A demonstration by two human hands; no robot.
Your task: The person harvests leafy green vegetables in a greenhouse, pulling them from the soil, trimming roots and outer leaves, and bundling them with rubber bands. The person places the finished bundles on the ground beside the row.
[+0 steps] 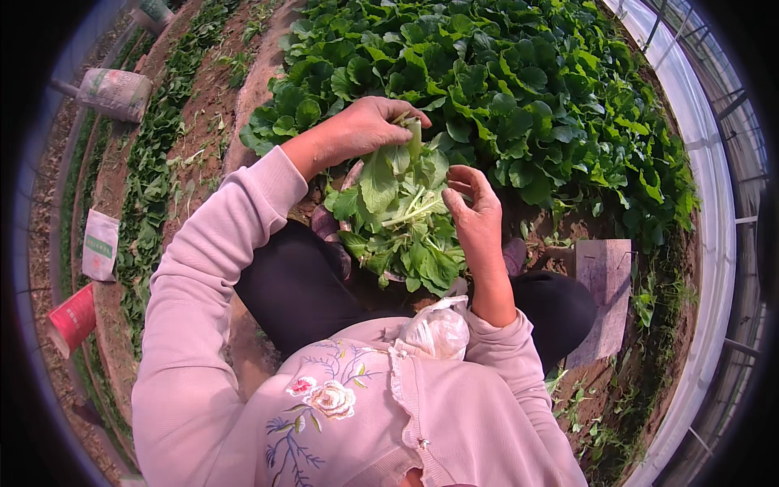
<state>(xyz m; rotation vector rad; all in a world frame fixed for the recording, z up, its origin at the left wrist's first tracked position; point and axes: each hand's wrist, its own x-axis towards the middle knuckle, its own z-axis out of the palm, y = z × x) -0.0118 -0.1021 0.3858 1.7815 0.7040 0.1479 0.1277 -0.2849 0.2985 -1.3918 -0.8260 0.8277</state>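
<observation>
My left hand [380,126] is closed on the stem end of a leafy green plant [380,182], whose leaves hang downward. Below it, loose greens [420,249] are heaped in a container between my feet; only a pinkish bit of the container's rim [352,175] shows. To the right of the heap is my right hand [478,210], its thumb and fingers curved and apart, with nothing seen between them. A pale stalk [411,214] lies across the heap, its tip close to my right thumb.
Dense leafy greens [487,91] grow just ahead. A pale board [599,298] stands by my right knee, near plastic sheeting [709,243]. A knotted plastic bag [439,329] rests at my lap. Leftward are a white sack [115,92], a white bag [101,245] and a red container [72,318].
</observation>
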